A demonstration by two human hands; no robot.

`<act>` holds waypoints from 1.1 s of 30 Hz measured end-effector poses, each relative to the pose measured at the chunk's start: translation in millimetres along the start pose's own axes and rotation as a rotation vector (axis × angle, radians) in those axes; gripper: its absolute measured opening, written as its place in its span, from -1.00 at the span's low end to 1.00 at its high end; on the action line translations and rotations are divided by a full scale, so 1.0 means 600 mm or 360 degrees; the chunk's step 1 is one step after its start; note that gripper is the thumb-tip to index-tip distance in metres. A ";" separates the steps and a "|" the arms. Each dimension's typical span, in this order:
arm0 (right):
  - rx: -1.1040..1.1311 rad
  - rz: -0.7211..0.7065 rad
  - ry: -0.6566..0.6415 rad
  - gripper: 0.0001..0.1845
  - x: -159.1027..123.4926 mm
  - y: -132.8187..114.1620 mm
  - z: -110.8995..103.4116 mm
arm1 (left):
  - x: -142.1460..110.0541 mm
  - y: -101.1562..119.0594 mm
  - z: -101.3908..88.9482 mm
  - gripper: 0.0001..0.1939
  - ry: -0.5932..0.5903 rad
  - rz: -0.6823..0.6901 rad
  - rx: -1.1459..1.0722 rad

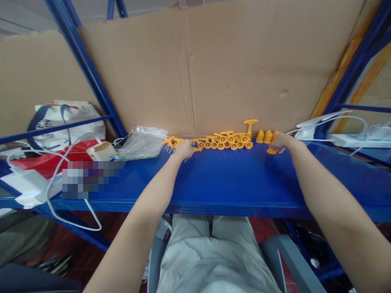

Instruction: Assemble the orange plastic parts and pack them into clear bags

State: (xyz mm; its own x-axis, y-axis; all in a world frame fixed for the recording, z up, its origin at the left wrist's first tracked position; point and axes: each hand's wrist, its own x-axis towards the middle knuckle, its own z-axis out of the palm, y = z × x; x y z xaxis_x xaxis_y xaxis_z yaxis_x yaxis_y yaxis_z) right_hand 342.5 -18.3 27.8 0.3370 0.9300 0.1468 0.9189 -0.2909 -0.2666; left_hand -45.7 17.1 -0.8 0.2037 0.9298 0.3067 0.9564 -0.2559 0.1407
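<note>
At the back of the blue shelf, my left hand is closed on a yellow-handled corkscrew, whose metal spiral pokes out below the fingers. Just left of it lie several more corkscrews with bare spirals. My right hand reaches to the right end of the row and grips a yellow sheath; the fingers partly cover it. Beside that hand stand yellow sheaths. Between my hands is a stacked pile of yellow corkscrews, open ends facing me. One sheathed corkscrew stands upright behind it.
Clear plastic bags lie left of my left hand. Farther left are a red bag, a white tote, a white charger and cables. Cardboard closes off the back. A power strip sits at right, beside a blue post.
</note>
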 end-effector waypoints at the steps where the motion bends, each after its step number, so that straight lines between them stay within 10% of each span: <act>1: 0.0015 0.0030 -0.0154 -0.94 -0.003 -0.007 -0.002 | 0.001 -0.002 0.000 -0.57 0.0018 0.0042 0.0026; 11: -0.0047 -0.0375 -0.0542 -0.72 -0.004 -0.025 0.024 | 0.000 -0.006 -0.001 -0.62 -0.0250 0.0150 0.0063; 33: -0.0250 -0.1124 -0.0065 -0.69 -0.073 -0.135 0.044 | -0.003 0.020 -0.002 -0.80 -0.0350 0.0388 -0.0155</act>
State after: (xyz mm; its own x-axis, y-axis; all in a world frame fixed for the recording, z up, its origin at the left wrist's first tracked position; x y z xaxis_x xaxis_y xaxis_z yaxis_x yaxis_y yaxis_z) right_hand 247.7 -29.3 17.7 -0.3533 0.9146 0.1966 0.9340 0.3566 0.0192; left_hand -34.9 12.0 1.6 0.4740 0.8704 0.1332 0.8519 -0.4916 0.1806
